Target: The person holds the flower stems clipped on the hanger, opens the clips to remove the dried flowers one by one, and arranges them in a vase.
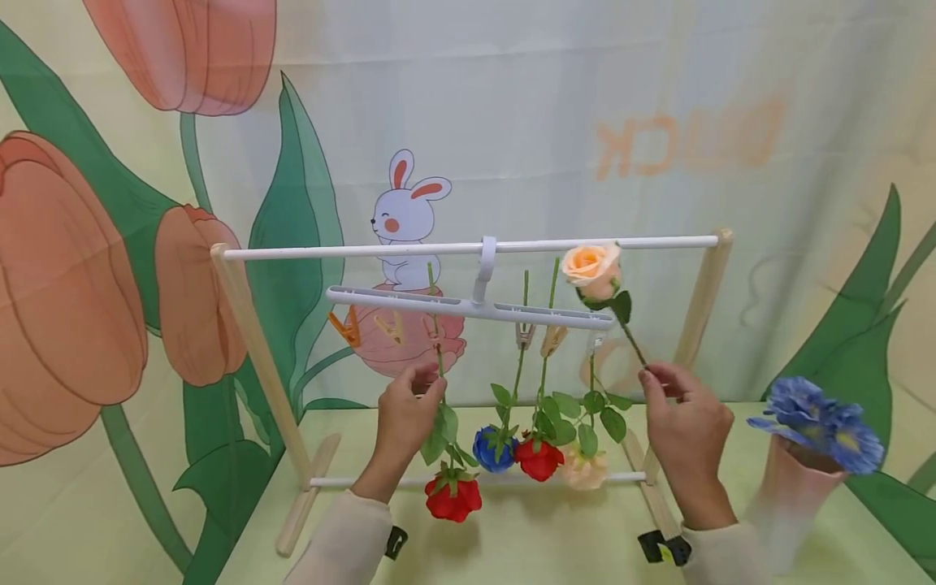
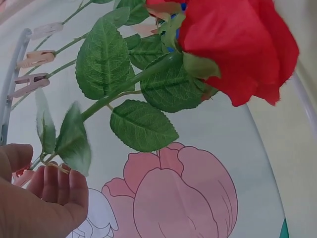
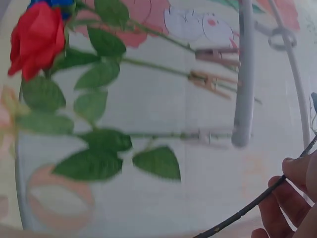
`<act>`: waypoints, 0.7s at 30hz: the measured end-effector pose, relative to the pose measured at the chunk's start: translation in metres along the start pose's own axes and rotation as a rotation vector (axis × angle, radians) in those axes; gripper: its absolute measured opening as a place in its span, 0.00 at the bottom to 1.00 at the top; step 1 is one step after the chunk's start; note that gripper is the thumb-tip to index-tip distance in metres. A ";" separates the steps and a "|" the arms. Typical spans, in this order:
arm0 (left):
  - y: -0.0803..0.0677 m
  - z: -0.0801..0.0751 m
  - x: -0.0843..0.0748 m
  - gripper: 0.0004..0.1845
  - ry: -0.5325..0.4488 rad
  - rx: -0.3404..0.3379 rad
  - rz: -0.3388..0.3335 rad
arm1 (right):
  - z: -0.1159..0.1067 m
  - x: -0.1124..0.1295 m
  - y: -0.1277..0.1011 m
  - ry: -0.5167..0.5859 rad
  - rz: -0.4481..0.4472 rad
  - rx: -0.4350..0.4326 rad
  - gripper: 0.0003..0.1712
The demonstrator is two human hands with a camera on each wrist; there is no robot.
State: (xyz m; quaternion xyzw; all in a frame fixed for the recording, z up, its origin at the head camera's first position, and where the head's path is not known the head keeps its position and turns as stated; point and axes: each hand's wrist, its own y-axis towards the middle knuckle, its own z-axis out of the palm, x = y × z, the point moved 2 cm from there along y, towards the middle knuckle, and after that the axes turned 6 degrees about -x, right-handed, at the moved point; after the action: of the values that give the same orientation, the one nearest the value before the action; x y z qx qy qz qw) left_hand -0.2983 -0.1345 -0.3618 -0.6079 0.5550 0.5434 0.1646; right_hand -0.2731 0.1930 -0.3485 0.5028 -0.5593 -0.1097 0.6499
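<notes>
My left hand [image 1: 411,416] has curled fingers at the stem of a red rose [image 1: 453,497], which hangs head down from a pink clip [image 1: 433,331]. In the left wrist view, its thumb and fingers meet around that stem, just below the clip. My right hand [image 1: 687,422] pinches the thin dark stem [image 3: 247,206] of a peach rose [image 1: 594,272], bloom upward, beside the hanger's right end. The grey hanger [image 1: 409,304] tilts down to the right. From its other clips hang a blue rose [image 1: 494,449], another red rose [image 1: 539,460] and a pale peach rose [image 1: 585,469].
The hanger hooks over the white rail [image 1: 307,253] of a wooden-legged rack [image 1: 266,366]. An orange clip [image 1: 346,327] and a pale yellow clip [image 1: 391,327] on the left hold nothing. At right, a pink-white vase [image 1: 793,504] holds blue flowers [image 1: 822,422]. A printed curtain backs the table.
</notes>
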 end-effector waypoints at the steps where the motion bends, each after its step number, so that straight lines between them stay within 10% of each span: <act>1: 0.001 0.001 0.000 0.16 -0.002 -0.003 -0.003 | -0.005 -0.005 0.003 -0.006 0.019 -0.011 0.06; 13: 0.006 0.001 -0.001 0.12 0.002 -0.039 0.004 | -0.059 -0.061 0.035 -0.120 0.252 -0.087 0.19; 21: 0.006 0.002 -0.001 0.11 -0.009 -0.032 0.019 | -0.072 -0.084 0.054 -0.160 0.242 -0.243 0.20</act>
State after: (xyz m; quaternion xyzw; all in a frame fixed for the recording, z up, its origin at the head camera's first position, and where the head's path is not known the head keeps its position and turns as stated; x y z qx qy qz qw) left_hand -0.3043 -0.1341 -0.3596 -0.6029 0.5513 0.5563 0.1523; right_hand -0.2650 0.3158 -0.3490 0.3395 -0.6483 -0.1371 0.6675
